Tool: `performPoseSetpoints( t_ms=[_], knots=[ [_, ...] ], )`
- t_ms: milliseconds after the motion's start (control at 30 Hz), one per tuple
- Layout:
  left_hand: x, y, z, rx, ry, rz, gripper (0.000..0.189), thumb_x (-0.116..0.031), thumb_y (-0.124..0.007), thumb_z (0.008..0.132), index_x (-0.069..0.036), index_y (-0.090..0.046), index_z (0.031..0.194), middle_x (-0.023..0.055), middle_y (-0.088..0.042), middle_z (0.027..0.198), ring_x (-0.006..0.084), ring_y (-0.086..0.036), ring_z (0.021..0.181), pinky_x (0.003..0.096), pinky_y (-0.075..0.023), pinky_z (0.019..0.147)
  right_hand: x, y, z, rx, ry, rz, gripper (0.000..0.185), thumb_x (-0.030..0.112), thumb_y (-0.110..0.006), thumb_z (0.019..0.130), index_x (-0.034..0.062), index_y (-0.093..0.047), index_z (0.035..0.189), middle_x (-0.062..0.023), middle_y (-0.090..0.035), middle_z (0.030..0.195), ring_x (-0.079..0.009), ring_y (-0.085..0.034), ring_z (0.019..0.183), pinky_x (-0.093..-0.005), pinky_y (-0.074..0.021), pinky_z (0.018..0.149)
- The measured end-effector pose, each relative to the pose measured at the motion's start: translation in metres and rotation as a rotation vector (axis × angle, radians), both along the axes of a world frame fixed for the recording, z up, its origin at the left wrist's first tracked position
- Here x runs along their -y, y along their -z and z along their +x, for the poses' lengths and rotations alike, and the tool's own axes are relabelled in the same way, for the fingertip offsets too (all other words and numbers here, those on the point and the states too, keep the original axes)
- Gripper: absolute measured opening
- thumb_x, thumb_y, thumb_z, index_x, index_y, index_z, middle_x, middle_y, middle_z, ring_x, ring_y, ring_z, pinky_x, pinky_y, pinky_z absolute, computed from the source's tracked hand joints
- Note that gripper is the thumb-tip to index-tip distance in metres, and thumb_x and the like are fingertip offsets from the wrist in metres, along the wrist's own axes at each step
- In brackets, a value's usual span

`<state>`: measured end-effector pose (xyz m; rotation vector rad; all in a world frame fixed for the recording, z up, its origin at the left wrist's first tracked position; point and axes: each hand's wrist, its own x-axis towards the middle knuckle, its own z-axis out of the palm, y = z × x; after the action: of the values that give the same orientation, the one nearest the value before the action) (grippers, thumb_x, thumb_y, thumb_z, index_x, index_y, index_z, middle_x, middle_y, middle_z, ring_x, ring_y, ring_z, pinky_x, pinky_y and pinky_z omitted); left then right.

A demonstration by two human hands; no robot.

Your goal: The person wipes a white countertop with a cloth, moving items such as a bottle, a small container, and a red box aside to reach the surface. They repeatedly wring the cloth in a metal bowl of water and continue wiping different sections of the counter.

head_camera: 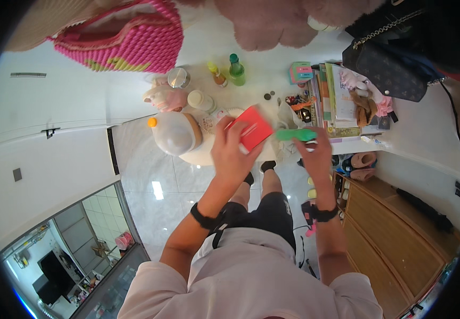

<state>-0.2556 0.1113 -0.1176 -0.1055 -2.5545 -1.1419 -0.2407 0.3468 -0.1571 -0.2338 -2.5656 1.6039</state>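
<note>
My left hand [233, 153] grips a flat red box [252, 128] above the front of a pale tabletop [198, 156]. Pale writing runs across the box. To its right, my right hand [317, 153] holds a bright green object [293, 134], blurred, so its kind is unclear. The two held things are close together at their near ends. A small dark-and-white item [311, 145] shows beneath the green one, by my right fingers. Under and behind the red box lie a string of pale beads [206, 127] and a white plastic bag [287, 115].
Left of my hands stands a large clear jug [175, 133] with an orange cap. Behind are a white jar [201, 100], a green bottle [236, 71] and a yellow-capped bottle [217, 75]. Books [333, 95] are stacked at right, near a wooden shoe cabinet [381, 227]. A pink woven bag [134, 44] hangs upper left.
</note>
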Motion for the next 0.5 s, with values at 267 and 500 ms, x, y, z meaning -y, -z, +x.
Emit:
performPoseSetpoints(
  t_ms=[267,500],
  knots=[
    [0.096,0.050,0.100,0.167,-0.195,-0.130,0.063,-0.023,-0.096,0.073,-0.010,-0.064,0.126,0.0155,-0.059,0.134,0.0368,-0.070,0.103,0.0440,-0.0604,0.080,0.118,0.056,0.023,0.089,-0.294,0.067,0.043,0.009,-0.085,0.086,-0.0008,-0.066,0.122,-0.0138,-0.064,0.115,-0.0291,-0.075,0.090,-0.0349,-0.0639,0.076],
    [0.105,0.071,0.093,0.129,-0.214,-0.134,0.064,-0.022,-0.092,0.079,-0.012,-0.062,0.135,0.0171,-0.056,0.142,0.0376,-0.069,0.104,0.0456,-0.0593,0.083,0.166,0.064,0.002,-0.034,-0.339,0.179,0.045,0.010,-0.085,0.084,0.0021,-0.064,0.123,-0.0154,-0.064,0.115,-0.0350,-0.073,0.091,-0.0416,-0.0597,0.078]
  ],
)
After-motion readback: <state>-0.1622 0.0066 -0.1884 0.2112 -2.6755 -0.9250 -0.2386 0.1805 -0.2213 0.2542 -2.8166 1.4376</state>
